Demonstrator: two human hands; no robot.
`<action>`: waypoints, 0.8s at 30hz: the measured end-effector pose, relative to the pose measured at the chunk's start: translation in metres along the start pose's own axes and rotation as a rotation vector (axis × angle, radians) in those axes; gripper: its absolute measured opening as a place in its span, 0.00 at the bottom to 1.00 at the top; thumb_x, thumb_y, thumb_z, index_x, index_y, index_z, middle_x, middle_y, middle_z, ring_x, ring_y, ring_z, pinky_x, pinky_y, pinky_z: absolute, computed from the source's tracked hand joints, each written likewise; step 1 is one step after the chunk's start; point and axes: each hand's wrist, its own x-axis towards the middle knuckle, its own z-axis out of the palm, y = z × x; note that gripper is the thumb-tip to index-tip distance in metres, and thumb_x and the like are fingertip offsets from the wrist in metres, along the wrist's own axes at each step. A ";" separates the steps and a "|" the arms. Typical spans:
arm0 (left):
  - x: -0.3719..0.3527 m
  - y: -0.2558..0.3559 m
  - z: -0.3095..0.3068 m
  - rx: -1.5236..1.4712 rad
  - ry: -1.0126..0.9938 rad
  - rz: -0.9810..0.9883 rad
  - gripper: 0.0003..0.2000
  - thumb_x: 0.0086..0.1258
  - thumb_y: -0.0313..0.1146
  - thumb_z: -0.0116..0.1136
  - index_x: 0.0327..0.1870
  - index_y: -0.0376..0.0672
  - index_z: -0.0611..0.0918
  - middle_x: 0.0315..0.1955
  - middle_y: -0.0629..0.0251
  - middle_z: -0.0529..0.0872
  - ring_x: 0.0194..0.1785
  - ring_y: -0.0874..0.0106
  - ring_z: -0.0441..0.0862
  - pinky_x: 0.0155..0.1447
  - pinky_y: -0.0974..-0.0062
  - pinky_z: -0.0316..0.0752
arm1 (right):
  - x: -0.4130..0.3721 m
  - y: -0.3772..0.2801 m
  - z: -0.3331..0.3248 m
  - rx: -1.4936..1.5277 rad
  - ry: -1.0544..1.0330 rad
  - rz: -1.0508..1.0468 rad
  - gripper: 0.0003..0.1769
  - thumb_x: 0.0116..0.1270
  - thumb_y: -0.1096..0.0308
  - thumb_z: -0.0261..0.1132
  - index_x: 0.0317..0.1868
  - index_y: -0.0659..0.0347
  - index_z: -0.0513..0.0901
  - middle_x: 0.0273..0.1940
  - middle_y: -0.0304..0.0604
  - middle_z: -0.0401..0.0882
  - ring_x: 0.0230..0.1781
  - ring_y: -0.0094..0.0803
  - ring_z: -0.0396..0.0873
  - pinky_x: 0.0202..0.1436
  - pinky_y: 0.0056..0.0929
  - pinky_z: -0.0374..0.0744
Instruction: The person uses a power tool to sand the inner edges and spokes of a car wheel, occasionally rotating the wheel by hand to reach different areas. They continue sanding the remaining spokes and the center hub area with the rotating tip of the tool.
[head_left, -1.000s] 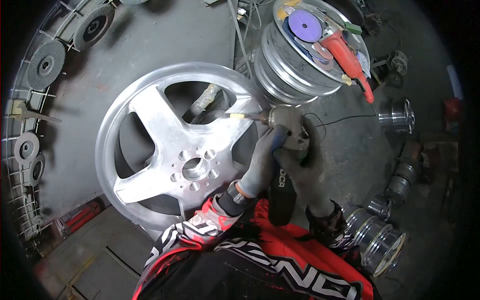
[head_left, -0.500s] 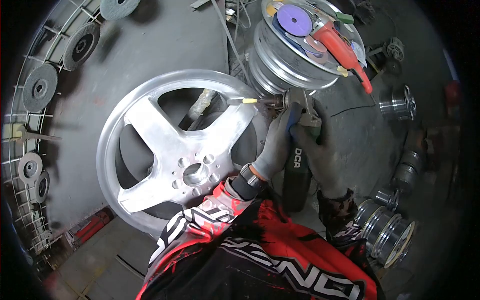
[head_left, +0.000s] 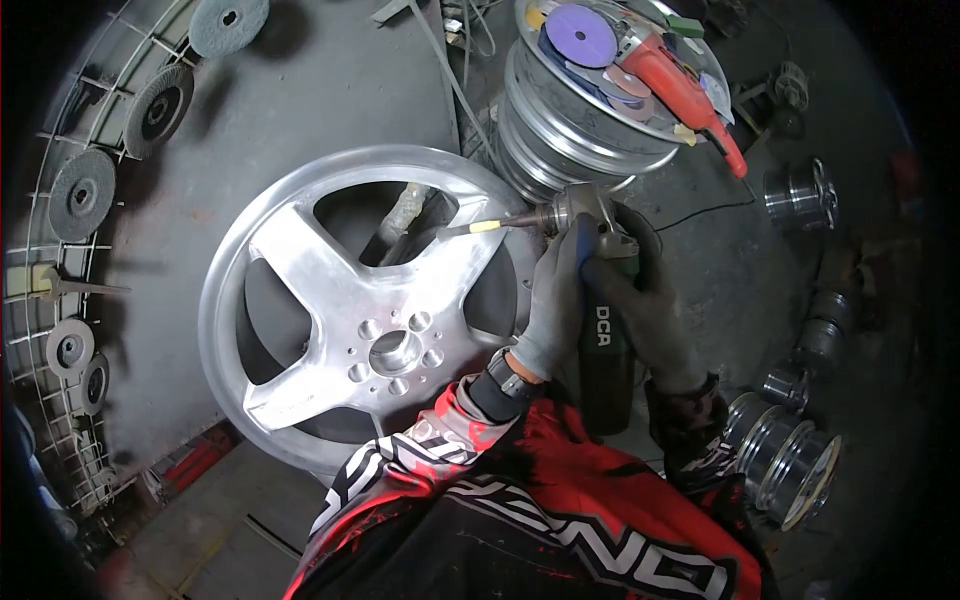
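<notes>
A bare-metal wheel rim [head_left: 300,255] with broad spokes stands face-up before me, left of centre. My left hand [head_left: 555,290], in a grey glove, is wrapped round the head of a dark green power tool [head_left: 603,340] marked DCA. On the tool's other side, my right hand [head_left: 640,315], also gloved, grips its body; some fingers are hidden behind it. From the tool's head a thin bit [head_left: 484,227] with a yellow band points left over the rim's upper right spoke. Whether its tip touches the metal is unclear.
A wire rack [head_left: 85,235] with abrasive discs runs down the left. At the top right, a red grinder [head_left: 675,82] and a purple disc [head_left: 580,35] lie on an upright wheel barrel [head_left: 560,120]. More shiny wheels [head_left: 785,460] sit at the lower right.
The bit's tip has moved left and down over the upper right spoke, and the tool with both hands sits slightly lower and further right. The camera view has shifted a little.
</notes>
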 end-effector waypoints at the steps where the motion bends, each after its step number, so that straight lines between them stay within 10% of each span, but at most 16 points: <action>1: 0.003 -0.001 -0.002 0.000 -0.019 -0.004 0.20 0.82 0.47 0.46 0.53 0.38 0.81 0.45 0.67 0.84 0.47 0.79 0.79 0.54 0.79 0.72 | 0.001 0.000 -0.001 -0.039 0.009 0.001 0.37 0.68 0.70 0.69 0.73 0.65 0.63 0.61 0.45 0.75 0.59 0.29 0.76 0.60 0.29 0.77; 24: -0.021 -0.029 -0.034 0.411 0.098 0.186 0.19 0.80 0.41 0.45 0.54 0.33 0.80 0.43 0.52 0.82 0.48 0.61 0.80 0.54 0.68 0.72 | -0.020 0.044 -0.009 0.011 -0.052 -0.074 0.39 0.61 0.72 0.72 0.72 0.62 0.65 0.59 0.44 0.75 0.58 0.29 0.75 0.59 0.30 0.77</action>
